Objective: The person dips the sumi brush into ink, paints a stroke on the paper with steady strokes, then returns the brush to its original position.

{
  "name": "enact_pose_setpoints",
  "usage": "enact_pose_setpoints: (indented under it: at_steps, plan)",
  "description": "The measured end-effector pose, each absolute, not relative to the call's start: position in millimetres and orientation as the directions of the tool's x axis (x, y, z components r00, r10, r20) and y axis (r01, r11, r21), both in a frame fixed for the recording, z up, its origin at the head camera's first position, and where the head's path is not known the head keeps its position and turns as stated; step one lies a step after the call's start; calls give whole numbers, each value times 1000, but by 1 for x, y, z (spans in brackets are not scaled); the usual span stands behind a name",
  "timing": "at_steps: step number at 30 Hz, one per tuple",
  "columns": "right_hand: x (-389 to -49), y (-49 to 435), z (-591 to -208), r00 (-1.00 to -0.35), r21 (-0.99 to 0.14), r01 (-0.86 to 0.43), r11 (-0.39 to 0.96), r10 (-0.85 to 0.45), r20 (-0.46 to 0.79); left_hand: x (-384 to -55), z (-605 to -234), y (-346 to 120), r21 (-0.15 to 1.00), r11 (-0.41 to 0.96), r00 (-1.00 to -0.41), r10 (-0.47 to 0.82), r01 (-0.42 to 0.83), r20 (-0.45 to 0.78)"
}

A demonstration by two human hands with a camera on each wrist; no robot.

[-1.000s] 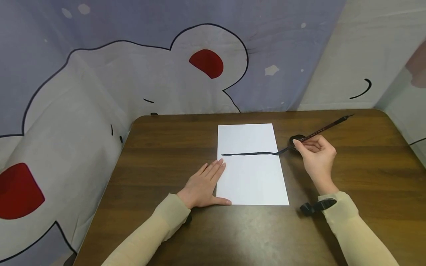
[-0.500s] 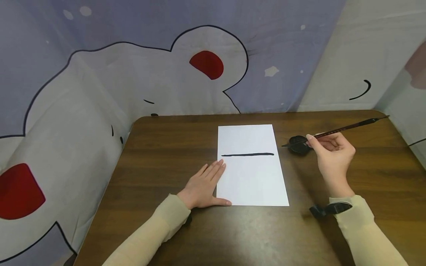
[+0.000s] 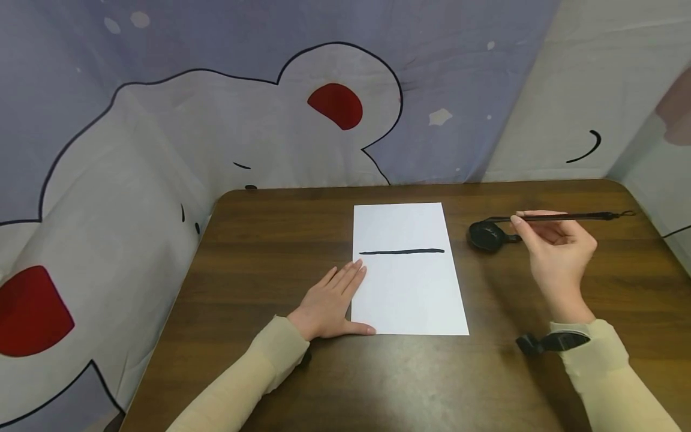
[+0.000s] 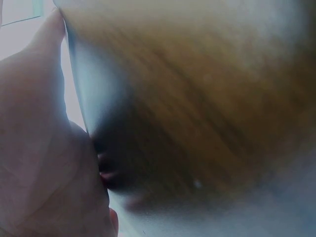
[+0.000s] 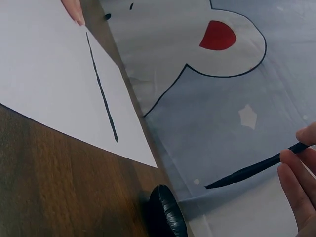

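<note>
Black-handled calligraphy brush (image 3: pixel 561 217), pinched in the fingertips of the right hand (image 3: pixel 558 252); held almost level above the table, bristle end over a small black ink dish (image 3: pixel 486 235), clear of the paper. In the right wrist view the dark tapered tip (image 5: pixel 242 175) hangs in the air above the dish (image 5: pixel 165 212).

White paper sheet (image 3: pixel 407 270), upright format, lying flat near the middle of a dark wooden table (image 3: pixel 259 252), just left of the dish. Bears one black horizontal stroke (image 3: pixel 402 251) across its upper half, nearly edge to edge, even in weight. Judged: a single line is done; the area below and above it is unmarked.

Left hand (image 3: pixel 332 303), flat, fingers straight and together, pressing the sheet's lower left edge and the table. Left wrist view too blurred to add detail.

Backdrop: printed cloth (image 3: pixel 243 120) with cartoon outline and red patches.
</note>
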State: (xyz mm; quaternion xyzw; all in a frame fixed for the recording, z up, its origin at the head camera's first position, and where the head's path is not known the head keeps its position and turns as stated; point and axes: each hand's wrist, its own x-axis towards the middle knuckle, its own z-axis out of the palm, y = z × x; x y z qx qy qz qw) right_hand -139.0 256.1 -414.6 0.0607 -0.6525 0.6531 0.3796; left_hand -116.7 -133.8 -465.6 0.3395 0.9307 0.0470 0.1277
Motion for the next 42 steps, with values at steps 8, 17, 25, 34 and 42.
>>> enact_pose_setpoints:
  at_steps: [8, 17, 25, 34, 42]
  plan:
    - [-133, 251, -407, -723, -795, -606, 35, 392, 569, -116, -465, -134, 170, 765, -737, 644, 621, -206]
    - [-124, 246, -392, -657, -697, -586, 414, 261, 707, -119, -469, -134, 162, 762, -737, 647, 626, -197]
    - [-136, 282, -411, -574, -314, -637, 704, -162, 803, -120, -469, -134, 149, 763, -736, 647, 629, -200]
    - [-144, 322, -425, -494, 46, -726, 686, -566, 660, -122, -479, -138, 145, 762, -738, 648, 631, -189]
    - [-152, 334, -439, -458, 130, -787, 602, -713, 530, -122, -480, -140, 125, 767, -742, 641, 629, -196]
